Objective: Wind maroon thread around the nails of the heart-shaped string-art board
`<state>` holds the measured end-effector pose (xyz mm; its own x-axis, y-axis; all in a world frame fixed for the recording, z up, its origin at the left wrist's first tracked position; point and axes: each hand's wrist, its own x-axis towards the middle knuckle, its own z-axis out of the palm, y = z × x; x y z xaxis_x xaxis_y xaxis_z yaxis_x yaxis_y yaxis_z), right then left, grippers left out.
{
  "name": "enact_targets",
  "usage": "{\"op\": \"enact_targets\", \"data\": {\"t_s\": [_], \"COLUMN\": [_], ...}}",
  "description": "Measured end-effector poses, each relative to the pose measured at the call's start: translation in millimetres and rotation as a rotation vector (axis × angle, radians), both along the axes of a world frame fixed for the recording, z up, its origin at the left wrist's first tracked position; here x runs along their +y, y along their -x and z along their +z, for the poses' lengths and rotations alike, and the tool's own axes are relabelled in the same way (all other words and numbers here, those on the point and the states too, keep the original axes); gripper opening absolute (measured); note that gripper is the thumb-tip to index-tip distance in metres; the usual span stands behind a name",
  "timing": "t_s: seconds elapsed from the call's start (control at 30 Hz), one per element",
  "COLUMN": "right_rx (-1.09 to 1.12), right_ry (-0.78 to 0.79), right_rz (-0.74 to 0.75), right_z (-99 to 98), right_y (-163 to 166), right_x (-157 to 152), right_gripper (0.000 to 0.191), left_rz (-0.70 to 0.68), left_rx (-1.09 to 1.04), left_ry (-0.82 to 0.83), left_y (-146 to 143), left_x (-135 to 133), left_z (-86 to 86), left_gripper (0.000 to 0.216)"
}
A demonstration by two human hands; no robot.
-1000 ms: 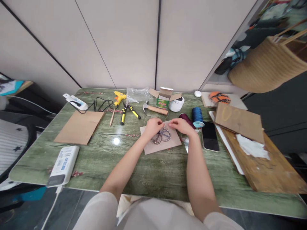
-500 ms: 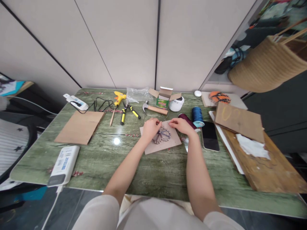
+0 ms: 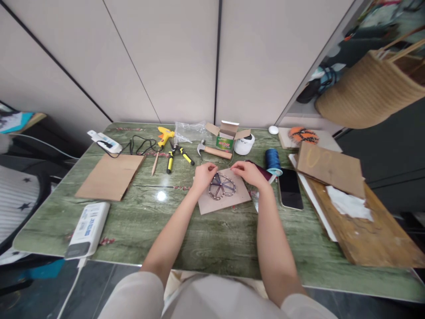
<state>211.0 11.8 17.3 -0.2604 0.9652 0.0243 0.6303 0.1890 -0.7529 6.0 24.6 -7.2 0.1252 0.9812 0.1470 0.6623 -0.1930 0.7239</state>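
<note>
A small cardboard square [image 3: 229,201] lies on the green table [image 3: 206,235] in front of me. On it is a round ring of nails strung with dark thread [image 3: 222,185]. My left hand [image 3: 203,176] rests at the square's far left corner, fingers curled in a pinch. My right hand [image 3: 249,172] is at the far right edge, fingers also pinched; a fine thread seems to run between the hands, too thin to be sure. A maroon thread spool [image 3: 264,171] lies just behind my right hand, partly hidden by it.
A blue spool [image 3: 272,161], phone [image 3: 290,188], hammer [image 3: 212,151], small open box [image 3: 226,136] and white round object [image 3: 244,144] lie behind. Pliers [image 3: 175,156], glue gun [image 3: 164,134], brown cardboard sheet [image 3: 111,175] and power bank [image 3: 89,228] are left. Wooden boards [image 3: 358,212] lie right.
Both hands have shifted slightly toward the far edge of the cardboard square, uncovering more of the nail ring. Nothing else on the table has moved.
</note>
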Motion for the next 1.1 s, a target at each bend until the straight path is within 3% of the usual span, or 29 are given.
{"op": "enact_targets", "data": {"t_s": [0.2, 0.4, 0.87, 1.1], "right_rx": [-0.009, 0.003, 0.081, 0.152], "right_ry": [0.022, 0.02, 0.071, 0.055], "right_rz": [0.0, 0.014, 0.047, -0.043], "right_z": [1.4, 0.6, 1.5, 0.6], "right_y": [0, -2, -11, -8], "right_x": [0, -1, -1, 0], "right_gripper": [0.023, 0.025, 0.023, 0.03], "left_rz": [-0.024, -0.099, -0.256, -0.406], "left_rx": [-0.02, 0.025, 0.48, 0.64], "left_ry": [-0.017, -0.144, -0.332, -0.447], "left_y": [6, 9, 16, 15], "left_x": [-3, -11, -23, -19], "left_z": [-0.8, -8.0, -4.4, 10.1], "left_gripper": [0.012, 0.011, 0.019, 0.022]}}
